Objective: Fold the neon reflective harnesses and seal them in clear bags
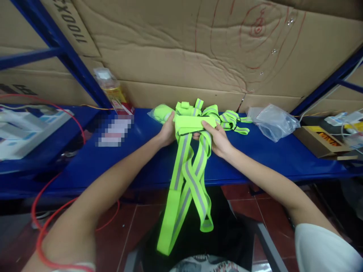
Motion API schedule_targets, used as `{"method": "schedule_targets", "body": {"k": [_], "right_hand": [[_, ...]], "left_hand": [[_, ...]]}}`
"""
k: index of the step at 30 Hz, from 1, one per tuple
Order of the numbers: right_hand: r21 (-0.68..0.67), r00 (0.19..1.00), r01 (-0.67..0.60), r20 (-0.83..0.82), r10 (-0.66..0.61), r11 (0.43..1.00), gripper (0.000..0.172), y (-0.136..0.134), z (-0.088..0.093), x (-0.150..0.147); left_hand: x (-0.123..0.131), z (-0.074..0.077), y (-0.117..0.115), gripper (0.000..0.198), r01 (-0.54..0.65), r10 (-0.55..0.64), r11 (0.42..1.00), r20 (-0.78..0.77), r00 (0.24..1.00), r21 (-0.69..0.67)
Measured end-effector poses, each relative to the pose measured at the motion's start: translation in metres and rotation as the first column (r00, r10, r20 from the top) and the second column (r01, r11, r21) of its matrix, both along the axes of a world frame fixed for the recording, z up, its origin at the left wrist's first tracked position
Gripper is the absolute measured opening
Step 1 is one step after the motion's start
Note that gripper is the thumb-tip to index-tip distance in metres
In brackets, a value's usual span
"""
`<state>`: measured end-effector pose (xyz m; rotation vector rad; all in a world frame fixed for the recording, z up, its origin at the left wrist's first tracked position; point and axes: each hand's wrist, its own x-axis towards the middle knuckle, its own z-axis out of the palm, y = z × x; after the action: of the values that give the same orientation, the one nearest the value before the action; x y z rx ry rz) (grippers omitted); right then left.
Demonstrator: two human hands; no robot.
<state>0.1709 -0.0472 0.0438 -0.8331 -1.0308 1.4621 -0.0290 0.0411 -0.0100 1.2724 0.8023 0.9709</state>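
A neon yellow-green reflective strap vest (187, 158) with grey stripes is held above the blue shelf (133, 158). My left hand (168, 131) grips its left end and my right hand (217, 138) grips its right end, fingers closed on the folded top band. Long straps hang down over the shelf's front edge toward my lap. More of the same straps (231, 120) lie bunched on the shelf just behind my right hand, and a bagged one (161, 112) sits behind my left hand.
A clear plastic bag (273, 121) lies at the right, a small open cardboard box (321, 141) beyond it. A wrapped bottle (112, 90) leans at the back left. White boxes (25, 128) sit far left. A red cable (45, 211) loops down. Cardboard covers the back wall.
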Motion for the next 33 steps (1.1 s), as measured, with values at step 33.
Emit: {"method": "schedule_targets", "body": {"k": [33], "right_hand": [[0.473,0.348,-0.118,0.843,-0.41,0.873,0.059,0.056,-0.047,0.068]], "left_hand": [[-0.002,-0.004,-0.016,0.069,-0.016,0.184,0.91,-0.37,0.911,0.414]]}}
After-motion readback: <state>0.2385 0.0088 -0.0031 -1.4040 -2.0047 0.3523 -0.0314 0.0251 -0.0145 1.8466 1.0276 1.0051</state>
